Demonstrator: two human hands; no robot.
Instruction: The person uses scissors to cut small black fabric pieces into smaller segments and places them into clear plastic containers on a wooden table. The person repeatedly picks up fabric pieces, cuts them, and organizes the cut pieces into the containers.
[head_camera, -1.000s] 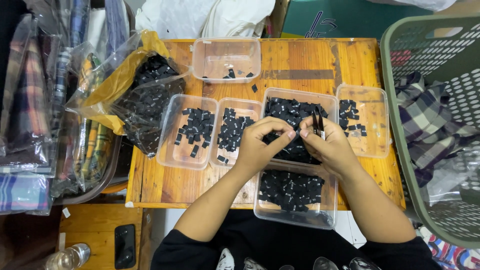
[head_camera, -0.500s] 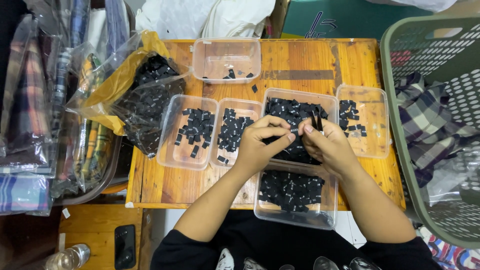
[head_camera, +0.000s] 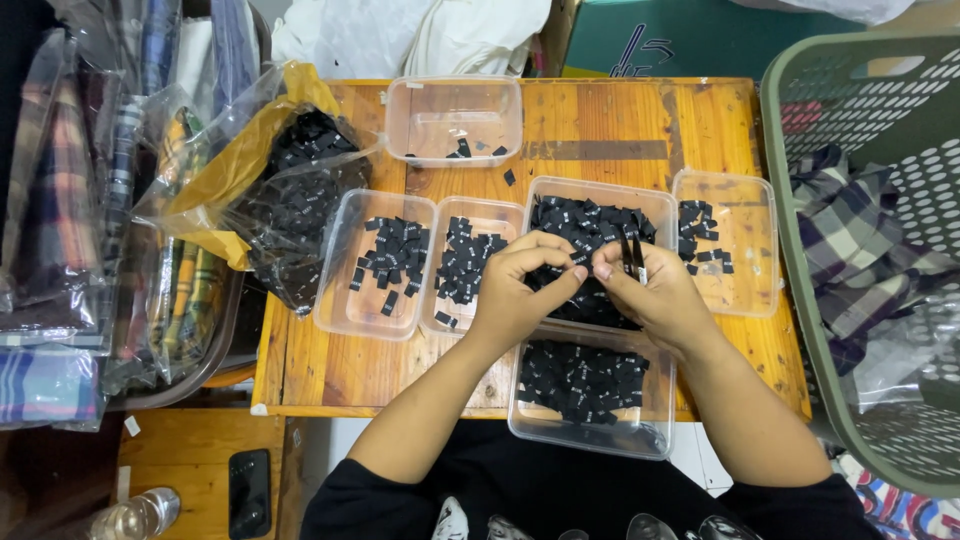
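Hands sorting small black labels over clear trays on a wooden bench (head_camera: 600, 120).

At far left a plastic bag (head_camera: 290, 190) holds loose labels; next come two small trays (head_camera: 375, 262). In the middle, the left hand (head_camera: 515, 290) pinches one black label (head_camera: 583, 258) with closed fingertips over the big tray (head_camera: 600, 225). The right hand (head_camera: 655, 295) is closed on black tweezers (head_camera: 632, 255). A light pinch at the label edge seems best. A green basket (head_camera: 870, 250) stands at right.

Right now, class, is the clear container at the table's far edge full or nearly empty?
Nearly empty: the far container shows only a few black tags on its bare bottom.
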